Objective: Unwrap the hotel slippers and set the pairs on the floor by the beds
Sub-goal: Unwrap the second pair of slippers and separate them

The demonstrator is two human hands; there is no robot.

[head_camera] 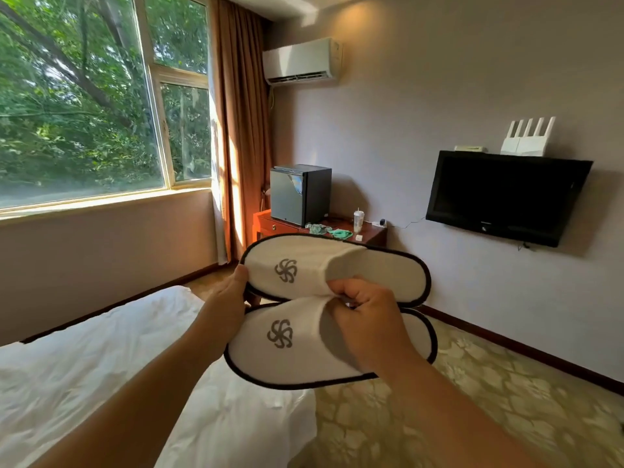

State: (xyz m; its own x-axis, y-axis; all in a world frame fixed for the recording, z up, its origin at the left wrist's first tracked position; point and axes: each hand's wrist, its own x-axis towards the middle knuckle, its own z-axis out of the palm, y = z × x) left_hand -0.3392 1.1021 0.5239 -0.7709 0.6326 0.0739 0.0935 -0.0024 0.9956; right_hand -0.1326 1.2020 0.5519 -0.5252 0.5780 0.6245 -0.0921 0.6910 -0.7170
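1. The upper slipper (pixel 304 265) and lower slipper (pixel 280 352), white and unwrapped, are held in the air edge to edge, toes to the left, over the bed (pixel 101 366) corner and patterned carpet (pixel 472 400)
2. The left hand (pixel 229 298) grips the upper slipper's toe end, thumb on its dark trim
3. The right hand (pixel 364 319), fingers curled, pinches the lower slipper's opening edge, knuckles against the upper slipper

a mini fridge (pixel 299 194) stands on a wooden cabinet (pixel 273 227) beside the curtain (pixel 241 130), a television (pixel 499 194) on the wall (pixel 439 96).
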